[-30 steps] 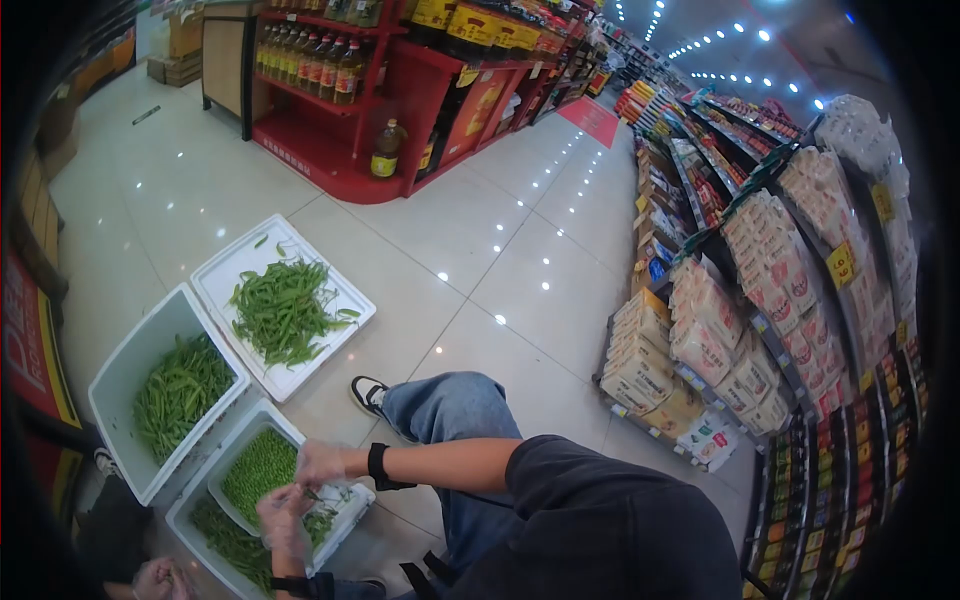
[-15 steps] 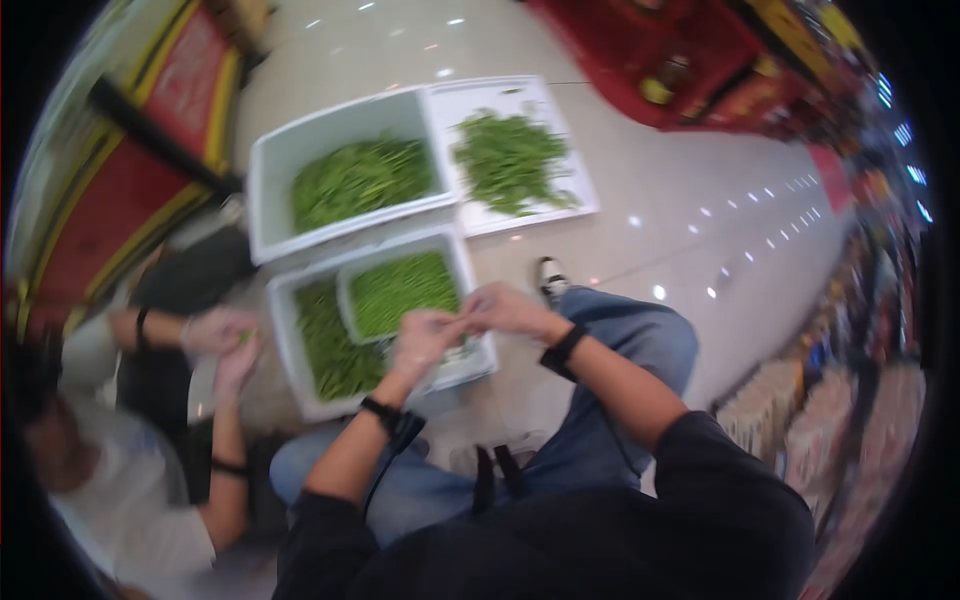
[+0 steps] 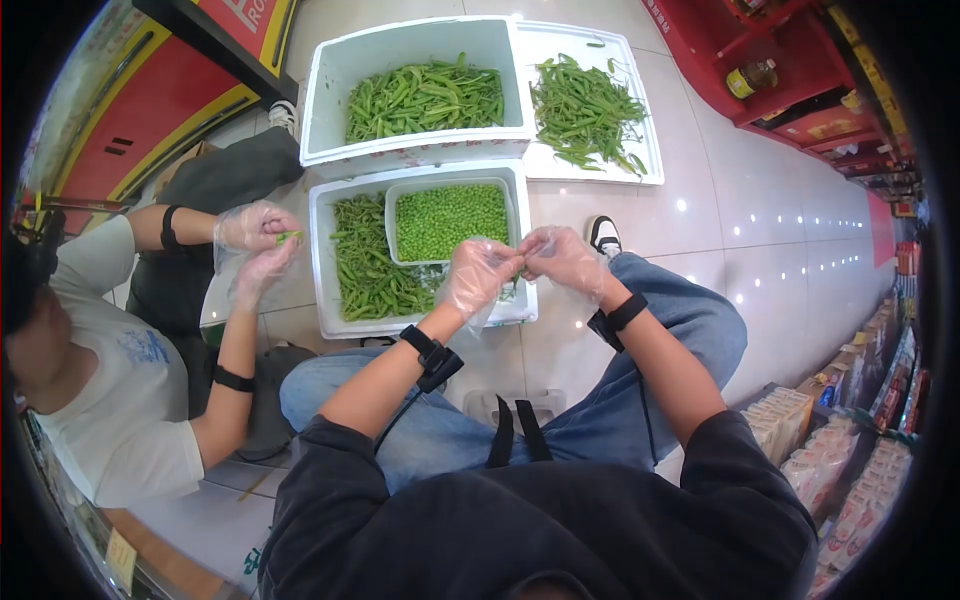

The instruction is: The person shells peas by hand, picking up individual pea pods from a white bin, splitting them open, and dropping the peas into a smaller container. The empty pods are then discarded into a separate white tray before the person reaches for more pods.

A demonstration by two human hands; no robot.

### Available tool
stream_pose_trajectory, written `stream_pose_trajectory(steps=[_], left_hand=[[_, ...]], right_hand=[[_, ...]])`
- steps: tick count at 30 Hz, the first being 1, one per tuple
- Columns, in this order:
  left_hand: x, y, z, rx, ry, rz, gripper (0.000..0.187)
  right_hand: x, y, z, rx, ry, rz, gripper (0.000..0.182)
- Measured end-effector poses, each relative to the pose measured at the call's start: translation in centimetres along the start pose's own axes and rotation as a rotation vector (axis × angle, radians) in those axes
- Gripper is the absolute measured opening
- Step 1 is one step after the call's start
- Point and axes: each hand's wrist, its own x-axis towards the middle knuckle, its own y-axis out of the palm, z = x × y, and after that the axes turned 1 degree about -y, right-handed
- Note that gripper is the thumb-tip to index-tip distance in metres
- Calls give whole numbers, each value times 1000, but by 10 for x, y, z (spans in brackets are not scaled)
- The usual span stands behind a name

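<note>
My left hand (image 3: 476, 276) and my right hand (image 3: 566, 260), both in clear plastic gloves, meet at the fingertips. Pinched between them is a small green pea pod (image 3: 520, 273), mostly covered by the fingers. Just beyond and below the hands stands a white foam box (image 3: 322, 262). Empty-looking and whole pods (image 3: 368, 272) lie on its left side. A clear tub of shelled green peas (image 3: 450, 210) sits inside the box, right beside my left hand.
A larger foam box (image 3: 315, 105) behind holds many pods (image 3: 425, 100). More pods (image 3: 585, 108) lie on a white lid (image 3: 640, 165). At left, a co-worker's gloved hands (image 3: 262, 245) hold a green pod. Red shelves (image 3: 725, 45) and packaged goods (image 3: 815, 455) line the right.
The camera view has shifted, so boxes and hands appear higher and farther right, and the picture is sharper. My hands stay together at the fingertips above the near box's right side.
</note>
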Motion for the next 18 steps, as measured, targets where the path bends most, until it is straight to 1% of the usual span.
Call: stream_pose_trajectory(steps=[4, 6, 8, 9, 10, 11, 12, 13, 14, 15, 16, 17, 18], left_hand=[[-3, 0, -1, 36, -12, -36, 14], [-3, -1, 0, -91, -3, -34, 17], [-5, -5, -12, 280, 83, -53, 22], [-7, -5, -12, 250, 11, -15, 26], [-6, -3, -14, 300, 25, 0, 25], [-7, 0, -19, 316, 84, 2, 25], [-3, -1, -4, 316, 54, 14, 23], [-2, 0, 2, 266, 16, 29, 24], [-5, 1, -12, 324, 64, 27, 24], [-1, 1, 5, 238, 80, 15, 21], [0, 5, 3, 168, 41, 18, 19], [-2, 7, 0, 106, -11, 19, 16], [1, 8, 7, 109, 16, 57, 16]], right_hand=[[-5, 3, 4, 105, 74, -17, 20], [-3, 1, -6, 162, 51, 9, 25], [-3, 3, -9, 50, 38, -41, 30], [-10, 5, -2, -15, 0, -58, 33], [-7, 1, -17, 69, -61, -40, 33], [-8, -1, -20, -28, -123, -43, 28], [-10, -1, -15, -164, -153, -59, 26], [-13, 3, -11, -176, -175, -120, 26], [1, 3, -26, -377, -276, -161, 29], [-14, 7, 2, -362, -155, -201, 30], [0, 13, -15, -470, -172, -305, 30], [6, 14, -26, -437, -183, -314, 30], [9, 15, -31, -404, -174, -304, 28]])
